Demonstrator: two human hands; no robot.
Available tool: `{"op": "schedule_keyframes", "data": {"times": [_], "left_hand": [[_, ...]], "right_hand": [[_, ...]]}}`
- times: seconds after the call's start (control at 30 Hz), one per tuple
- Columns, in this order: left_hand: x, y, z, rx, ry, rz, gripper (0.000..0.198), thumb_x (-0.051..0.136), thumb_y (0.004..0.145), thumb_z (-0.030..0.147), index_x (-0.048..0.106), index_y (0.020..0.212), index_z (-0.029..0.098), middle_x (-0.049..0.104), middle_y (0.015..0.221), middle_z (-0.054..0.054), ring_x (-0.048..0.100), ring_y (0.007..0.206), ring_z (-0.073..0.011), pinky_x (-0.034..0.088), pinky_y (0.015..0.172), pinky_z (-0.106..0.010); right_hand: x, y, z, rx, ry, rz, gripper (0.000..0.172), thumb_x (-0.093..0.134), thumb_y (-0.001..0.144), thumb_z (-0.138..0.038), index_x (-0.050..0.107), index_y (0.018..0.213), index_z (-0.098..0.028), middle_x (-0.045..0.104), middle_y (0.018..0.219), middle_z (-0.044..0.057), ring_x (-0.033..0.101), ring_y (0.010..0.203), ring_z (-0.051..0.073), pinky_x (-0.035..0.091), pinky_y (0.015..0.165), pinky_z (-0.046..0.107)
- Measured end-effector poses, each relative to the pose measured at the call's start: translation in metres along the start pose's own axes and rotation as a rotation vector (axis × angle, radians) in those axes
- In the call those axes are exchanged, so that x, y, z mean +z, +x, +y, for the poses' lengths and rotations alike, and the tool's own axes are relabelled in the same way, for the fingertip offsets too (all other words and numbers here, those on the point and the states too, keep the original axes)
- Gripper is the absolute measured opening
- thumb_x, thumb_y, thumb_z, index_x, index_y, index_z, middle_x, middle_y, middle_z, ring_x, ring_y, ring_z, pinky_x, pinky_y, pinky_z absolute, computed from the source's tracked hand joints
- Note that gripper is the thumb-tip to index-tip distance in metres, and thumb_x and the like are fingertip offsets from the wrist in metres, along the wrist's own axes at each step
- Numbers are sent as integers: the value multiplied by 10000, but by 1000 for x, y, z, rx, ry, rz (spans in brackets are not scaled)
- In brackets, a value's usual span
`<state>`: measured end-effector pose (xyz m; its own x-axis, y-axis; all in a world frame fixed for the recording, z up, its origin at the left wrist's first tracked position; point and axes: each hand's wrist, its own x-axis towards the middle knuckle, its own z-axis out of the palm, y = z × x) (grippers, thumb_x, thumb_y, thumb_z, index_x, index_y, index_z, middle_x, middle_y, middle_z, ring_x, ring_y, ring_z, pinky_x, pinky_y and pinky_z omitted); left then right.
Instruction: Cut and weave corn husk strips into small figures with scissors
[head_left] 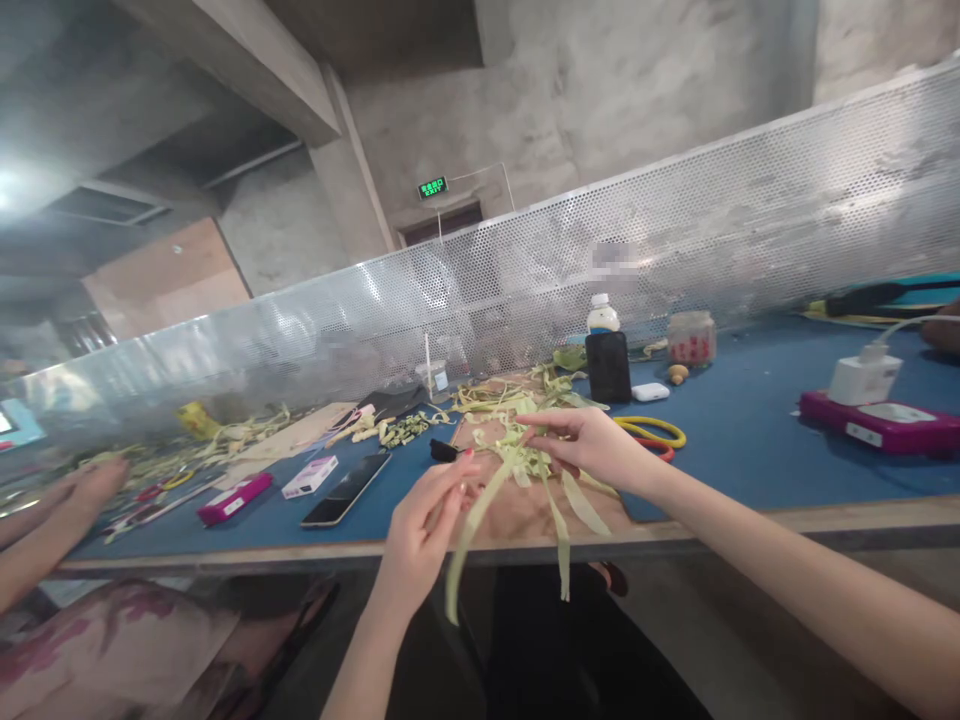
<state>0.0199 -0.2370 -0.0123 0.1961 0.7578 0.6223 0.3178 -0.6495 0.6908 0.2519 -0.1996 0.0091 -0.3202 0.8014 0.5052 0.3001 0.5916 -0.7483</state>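
Pale green leaf strips lie in a loose cluster on a brown board at the table's front edge, with some ends hanging over it. My right hand reaches in from the right, its fingers bent together at the top of the cluster; what they pinch is too small to make out. To the left of the strips is my left hand, thumb and fingers drawn close together beside a long strip. Whether it grips that strip is unclear.
A phone, a small box and a magenta device lie left. Yellow-handled scissors, a black upright object, an earbud case and a jar stand right. Another person's hands are far left.
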Motion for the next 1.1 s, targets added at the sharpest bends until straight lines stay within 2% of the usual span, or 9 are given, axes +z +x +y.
{"op": "schedule_keyframes", "data": {"times": [0.1, 0.2, 0.33, 0.5, 0.57, 0.67, 0.83, 1.0, 1.1], "left_hand": [[0, 14, 2, -121, -53, -49, 314, 473, 829, 366, 597, 1073, 213, 654, 918, -58, 595, 679, -155, 465, 618, -253], [11, 27, 3, -214, -38, -170, 357, 459, 815, 439, 620, 988, 172, 647, 745, -48, 543, 530, -137, 402, 478, -227], [22, 32, 5, -186, 106, -271, 291, 534, 755, 446, 650, 801, 183, 618, 660, -19, 484, 476, -114, 386, 478, -222], [16, 30, 6, -232, 136, -408, 230, 547, 750, 398, 631, 752, 183, 600, 673, -13, 503, 497, -105, 375, 471, -210], [12, 32, 8, -276, 100, -493, 201, 591, 721, 371, 621, 724, 172, 575, 601, -3, 513, 519, -112, 368, 472, -203], [12, 36, 11, -354, -115, -575, 180, 667, 658, 314, 594, 700, 154, 580, 608, -2, 506, 517, -96, 376, 485, -204], [30, 36, 1, -471, -462, -439, 259, 718, 616, 290, 530, 725, 150, 575, 656, -5, 459, 479, -56, 362, 475, -198], [49, 32, -12, -351, -394, -229, 239, 671, 661, 329, 534, 759, 159, 564, 710, 7, 523, 580, -90, 371, 502, -197], [52, 31, -15, -293, -352, -174, 254, 658, 680, 303, 527, 852, 170, 604, 797, -13, 577, 712, -128, 412, 578, -210]], "right_hand": [[2, 3, -8, -42, -28, -37, 373, 538, 794, -349, 598, 1147, -246, 643, 741, 20, 431, 457, 71, 387, 460, 219], [5, 5, -14, -89, -100, -46, 346, 523, 802, -311, 612, 1130, -248, 655, 754, 18, 422, 476, 77, 372, 474, 223], [5, 8, -13, -135, -178, -26, 334, 517, 809, -308, 614, 1126, -262, 644, 709, 2, 407, 486, 79, 351, 487, 224], [4, 10, -8, -140, -203, -45, 347, 509, 815, -295, 598, 1148, -257, 643, 692, -4, 384, 443, 68, 353, 472, 219], [5, 10, -8, -160, -232, -70, 345, 501, 817, -267, 599, 1148, -255, 659, 735, 5, 399, 450, 69, 366, 483, 221], [7, 9, -6, -180, -277, -85, 351, 491, 822, -244, 590, 1158, -266, 668, 760, 9, 428, 476, 77, 380, 504, 224], [9, 10, -2, -191, -248, -74, 347, 492, 819, -247, 593, 1152, -256, 672, 773, 12, 460, 511, 88, 398, 512, 225], [8, 8, -4, -132, -185, -93, 353, 492, 817, -243, 587, 1157, -251, 677, 784, 8, 450, 457, 70, 405, 492, 222], [8, 6, -7, -103, -155, -105, 361, 501, 811, -241, 583, 1162, -254, 680, 827, 7, 468, 457, 66, 423, 515, 229]]}}
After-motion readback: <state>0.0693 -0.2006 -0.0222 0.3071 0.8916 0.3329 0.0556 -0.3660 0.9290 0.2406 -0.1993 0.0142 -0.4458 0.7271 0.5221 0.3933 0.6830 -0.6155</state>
